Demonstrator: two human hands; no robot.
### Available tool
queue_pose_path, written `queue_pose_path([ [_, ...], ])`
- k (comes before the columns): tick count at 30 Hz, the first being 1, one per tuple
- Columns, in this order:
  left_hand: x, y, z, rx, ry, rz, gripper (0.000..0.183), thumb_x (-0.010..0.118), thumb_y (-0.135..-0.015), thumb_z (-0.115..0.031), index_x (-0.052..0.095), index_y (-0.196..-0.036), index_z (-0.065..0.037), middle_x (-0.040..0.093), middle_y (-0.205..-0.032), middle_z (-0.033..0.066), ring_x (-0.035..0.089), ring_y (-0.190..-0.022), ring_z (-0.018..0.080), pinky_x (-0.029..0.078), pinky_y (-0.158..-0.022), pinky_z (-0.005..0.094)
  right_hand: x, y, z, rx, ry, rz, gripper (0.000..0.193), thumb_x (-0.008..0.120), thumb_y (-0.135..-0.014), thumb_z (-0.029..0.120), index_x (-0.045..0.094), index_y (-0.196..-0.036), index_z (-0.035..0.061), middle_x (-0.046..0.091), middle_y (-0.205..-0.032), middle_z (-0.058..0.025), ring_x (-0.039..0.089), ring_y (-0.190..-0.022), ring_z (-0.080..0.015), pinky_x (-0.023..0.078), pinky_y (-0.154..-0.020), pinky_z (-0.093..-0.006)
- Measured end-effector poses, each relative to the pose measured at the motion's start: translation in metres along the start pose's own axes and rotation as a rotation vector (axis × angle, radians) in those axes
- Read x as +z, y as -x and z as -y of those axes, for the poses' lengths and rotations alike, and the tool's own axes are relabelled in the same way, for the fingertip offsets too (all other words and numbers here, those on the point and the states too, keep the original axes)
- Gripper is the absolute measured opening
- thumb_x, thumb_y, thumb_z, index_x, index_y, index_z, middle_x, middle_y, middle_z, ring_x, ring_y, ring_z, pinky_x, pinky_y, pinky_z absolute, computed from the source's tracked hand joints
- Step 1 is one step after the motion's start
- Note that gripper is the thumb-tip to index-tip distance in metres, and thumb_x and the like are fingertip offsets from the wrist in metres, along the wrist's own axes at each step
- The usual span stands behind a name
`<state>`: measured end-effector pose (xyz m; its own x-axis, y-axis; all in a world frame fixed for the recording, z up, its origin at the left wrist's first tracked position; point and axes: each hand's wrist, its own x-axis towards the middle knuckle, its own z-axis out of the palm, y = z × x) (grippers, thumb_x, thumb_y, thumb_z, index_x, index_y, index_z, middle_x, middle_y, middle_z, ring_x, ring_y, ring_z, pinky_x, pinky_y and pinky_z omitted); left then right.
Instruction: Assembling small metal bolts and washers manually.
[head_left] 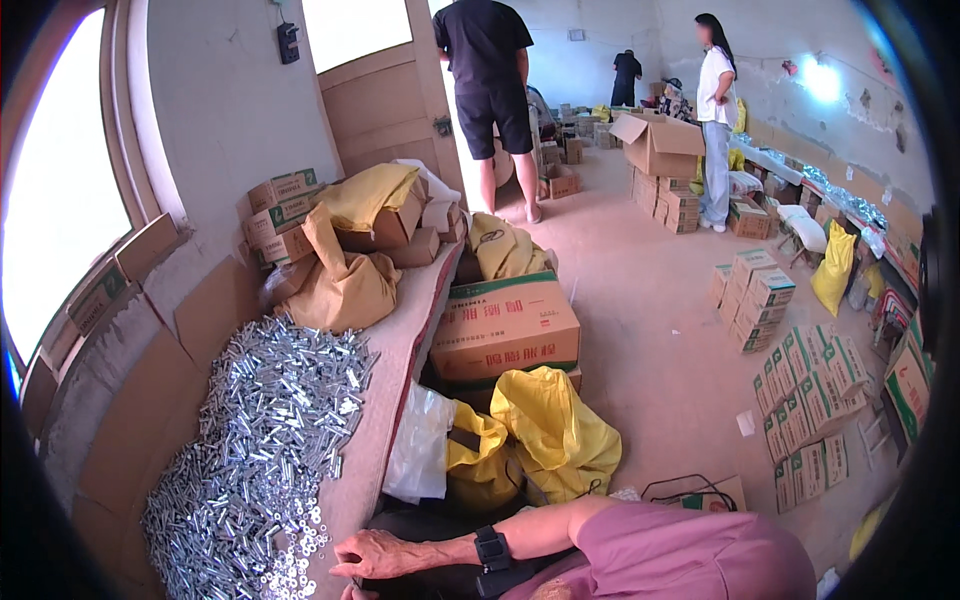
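Note:
My right hand point(372, 553) reaches in from the lower right, below a pink sleeve and a black wrist strap. It is at the bench edge with its fingers bent together; whatever they may pinch is too small to make out. Just below, at the lower rim, a bit of my left hand point(357, 592) shows, its fingers mostly cut off. To the left of both hands, a big heap of silvery metal bolts and sleeves point(250, 440) covers the bench point(375, 400). Loose flat washers point(290, 565) lie at the heap's near end, closest to my right hand.
Yellow sacks point(555, 430), a clear plastic bag point(420, 440) and a large carton point(508, 325) stand beside the bench. A tan sack point(340, 285) and small boxes point(280, 215) sit at its far end. Stacked cartons point(810, 385) line the right. Several people stand farther back.

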<state>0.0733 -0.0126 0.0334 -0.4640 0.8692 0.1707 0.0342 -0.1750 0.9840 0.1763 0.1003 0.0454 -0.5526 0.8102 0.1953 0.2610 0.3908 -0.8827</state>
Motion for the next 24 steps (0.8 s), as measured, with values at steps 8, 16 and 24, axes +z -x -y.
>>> queue_pose_path([
  [8, -0.009, -0.001, 0.005, 0.058, -0.157, -0.080, 0.021, 0.057, -0.093, -0.018, 0.062, -0.094, 0.002, 0.051, -0.065, -0.0006, 0.041, -0.052, 0.0060, 0.032, -0.047, 0.0214, 0.059, 0.003, -0.013, -0.072, -0.562, 0.042, 0.030, 0.056, -0.086, 0.031, 0.060, -0.082, 0.0017, 0.064, -0.082, -0.0134, 0.060, -0.078, -0.0325, 0.048, -0.069, -0.0423],
  [16, -0.033, 0.008, 0.003, -0.128, 0.015, 0.034, 0.018, 0.057, -0.093, -0.017, 0.061, -0.094, 0.000, 0.052, -0.076, -0.0011, 0.040, -0.061, 0.0070, 0.032, -0.054, 0.0202, 0.077, 0.020, -0.036, -0.729, 0.302, -0.361, 0.017, 0.062, -0.077, 0.022, 0.064, -0.083, 0.0070, 0.062, -0.088, -0.0080, 0.058, -0.078, -0.0263, 0.045, -0.065, -0.0375],
  [24, -0.024, 0.010, -0.001, -0.426, 0.216, 0.274, 0.021, 0.060, -0.090, -0.015, 0.059, -0.106, -0.003, 0.057, -0.096, 0.0000, 0.049, -0.075, 0.0081, 0.040, -0.064, 0.0200, 0.055, 0.020, -0.022, -0.472, -0.098, 0.032, 0.014, 0.062, -0.078, 0.019, 0.063, -0.079, 0.0054, 0.063, -0.083, -0.0078, 0.061, -0.074, -0.0245, 0.047, -0.062, -0.0354],
])
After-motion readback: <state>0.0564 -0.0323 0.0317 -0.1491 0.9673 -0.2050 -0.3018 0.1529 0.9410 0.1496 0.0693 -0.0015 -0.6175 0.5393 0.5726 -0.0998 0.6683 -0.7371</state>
